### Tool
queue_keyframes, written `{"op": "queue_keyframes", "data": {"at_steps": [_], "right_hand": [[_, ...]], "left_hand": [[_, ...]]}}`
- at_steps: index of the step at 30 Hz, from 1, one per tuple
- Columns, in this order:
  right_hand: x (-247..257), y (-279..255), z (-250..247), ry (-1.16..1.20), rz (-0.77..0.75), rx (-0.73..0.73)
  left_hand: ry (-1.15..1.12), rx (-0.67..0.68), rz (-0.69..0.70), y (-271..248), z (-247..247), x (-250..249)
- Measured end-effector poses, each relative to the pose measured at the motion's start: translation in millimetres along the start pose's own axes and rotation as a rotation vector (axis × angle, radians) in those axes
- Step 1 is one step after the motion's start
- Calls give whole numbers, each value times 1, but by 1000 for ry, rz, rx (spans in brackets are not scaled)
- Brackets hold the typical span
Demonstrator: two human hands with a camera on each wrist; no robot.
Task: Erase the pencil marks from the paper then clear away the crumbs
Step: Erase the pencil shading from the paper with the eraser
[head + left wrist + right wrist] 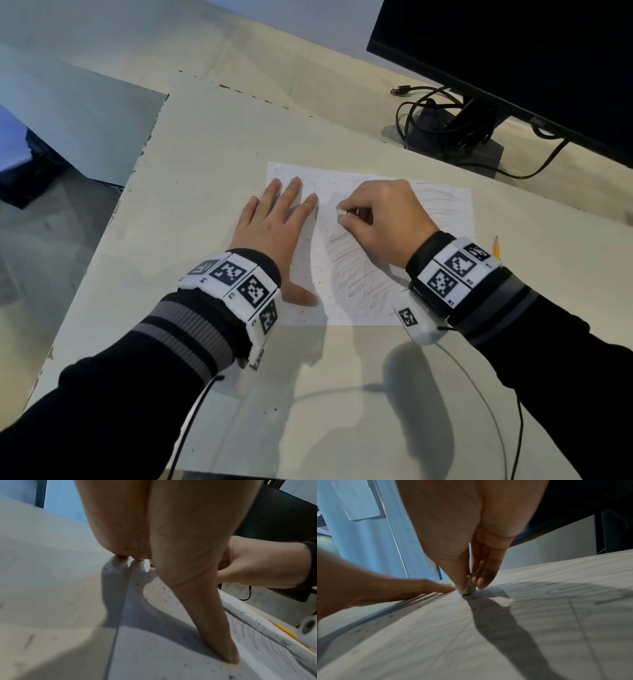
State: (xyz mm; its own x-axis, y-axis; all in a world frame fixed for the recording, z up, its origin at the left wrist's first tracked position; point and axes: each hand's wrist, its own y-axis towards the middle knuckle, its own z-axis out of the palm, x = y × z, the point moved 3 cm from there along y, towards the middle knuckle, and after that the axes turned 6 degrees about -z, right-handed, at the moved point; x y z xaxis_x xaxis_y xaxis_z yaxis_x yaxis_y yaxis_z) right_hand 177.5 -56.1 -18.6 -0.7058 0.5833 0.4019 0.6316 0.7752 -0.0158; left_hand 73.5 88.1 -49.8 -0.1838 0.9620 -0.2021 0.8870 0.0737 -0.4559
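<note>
1. Paper lies under both hands, scribbles beneath and beyond the right hand.
2. Left hand flat, fingers spread, pinning the sheet so rubbing won't drag it.
3. Right hand pinches the eraser, tip touching paper.
4. Crumbs scattered around the left hand.

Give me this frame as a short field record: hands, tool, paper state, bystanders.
left hand: flat, fingers spread, pressing the white paper sheet
right hand: pinches small white eraser against the sheet
grey pencil shading: remains centre and right
dark eraser crumbs: scattered on left part
yellow pencil: on table, right of sheet
</note>
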Motion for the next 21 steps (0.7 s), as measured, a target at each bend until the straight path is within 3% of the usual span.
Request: {"op": "queue_keyframes", "data": {"at_steps": [5,10,14,18,21], "right_hand": [[15,-14,9,34,-96,102],[12,-10,3,3,-45,25],[27,-25,10,29,-111,179],[18,-18,6,16,-37,80],[30,-32,12,56,-92,137]], "left_hand": [[8,8,3,0,1,0],[18,22,0,0,0,0],[19,18,6,1,1,0],[10,14,6,0,1,0],[19,17,7,1,0,0]]}}
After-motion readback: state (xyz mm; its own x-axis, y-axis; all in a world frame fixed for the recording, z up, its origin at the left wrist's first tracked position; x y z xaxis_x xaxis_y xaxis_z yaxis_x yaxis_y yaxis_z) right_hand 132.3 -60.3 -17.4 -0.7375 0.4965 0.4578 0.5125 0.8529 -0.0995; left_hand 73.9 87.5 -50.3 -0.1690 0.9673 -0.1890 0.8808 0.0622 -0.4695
